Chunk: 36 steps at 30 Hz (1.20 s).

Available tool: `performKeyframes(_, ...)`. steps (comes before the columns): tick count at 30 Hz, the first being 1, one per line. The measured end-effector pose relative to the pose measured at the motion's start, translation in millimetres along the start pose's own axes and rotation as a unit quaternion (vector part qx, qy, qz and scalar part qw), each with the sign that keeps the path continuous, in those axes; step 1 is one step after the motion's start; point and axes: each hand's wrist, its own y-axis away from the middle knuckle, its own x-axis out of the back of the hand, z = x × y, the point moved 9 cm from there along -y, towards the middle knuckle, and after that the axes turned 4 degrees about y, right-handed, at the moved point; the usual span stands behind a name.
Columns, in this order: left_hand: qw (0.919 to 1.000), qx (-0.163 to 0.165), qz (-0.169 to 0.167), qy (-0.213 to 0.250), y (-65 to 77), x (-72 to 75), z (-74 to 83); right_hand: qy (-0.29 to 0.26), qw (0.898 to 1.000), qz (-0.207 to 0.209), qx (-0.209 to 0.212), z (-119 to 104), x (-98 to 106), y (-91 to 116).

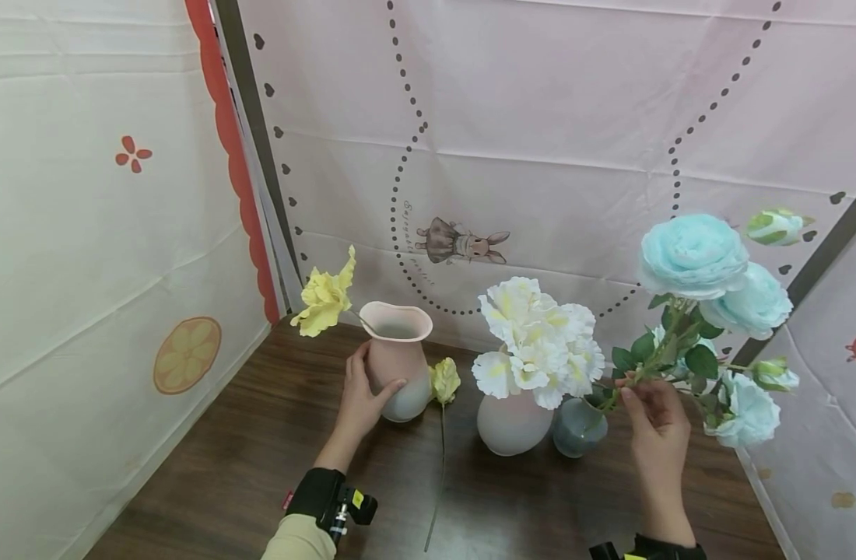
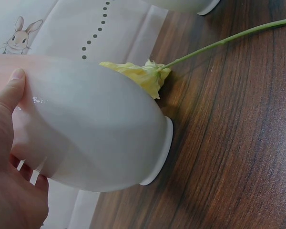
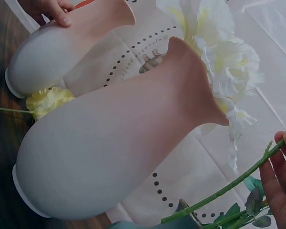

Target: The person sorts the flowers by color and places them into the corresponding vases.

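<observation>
My left hand (image 1: 361, 400) grips the side of a pink-and-white vase (image 1: 400, 365), thumb in front and fingers curled around behind. A yellow flower (image 1: 324, 297) leans out leftward over its wavy rim. My right hand (image 1: 659, 424) pinches a green stem (image 3: 229, 183) between thumb and fingers. Above that hand spread large pale-blue blooms (image 1: 694, 257) with leaves and buds. The stem's cut end overlaps the rim of a small blue-grey vase (image 1: 580, 435) in the right wrist view. More leafy stems (image 3: 233, 217) show at that rim.
Between the hands stands a second pink-and-white vase (image 1: 513, 424) filled with white-yellow flowers (image 1: 540, 338). A loose yellow flower (image 1: 444, 381) lies on the wooden table (image 1: 218, 474), its long stem toward the front. Printed cloth (image 1: 540, 93) walls the back and sides.
</observation>
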Motion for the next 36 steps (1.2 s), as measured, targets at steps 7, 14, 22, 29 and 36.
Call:
performKeyframes(7, 1.0000, 0.005, -0.002, 0.004, -0.4, -0.3, -1.5, 0.026, 1.000, 0.012, 0.013, 0.0, 1.5, 1.6)
performKeyframes(14, 1.0000, 0.007, -0.003, 0.003, 0.1, -0.1, -0.8, 0.037, 0.999, 0.021, 0.005, 0.9, 2.5, 3.1)
performKeyframes(22, 0.9999, 0.006, -0.005, 0.006, 0.2, -0.5, -1.1, 0.041, 0.999, 0.028, 0.000, 2.6, 4.4, 5.0)
performKeyframes(29, 1.0000, 0.006, -0.003, 0.006, 0.6, -0.8, -0.2, -0.010, 0.999, 0.049, -0.003, 5.4, 9.3, 6.4)
performKeyframes(36, 0.9999, 0.009, -0.006, 0.011, 0.3, -0.4, -0.5, -0.112, 0.991, 0.044, 0.051, -9.2, 12.2, -0.3)
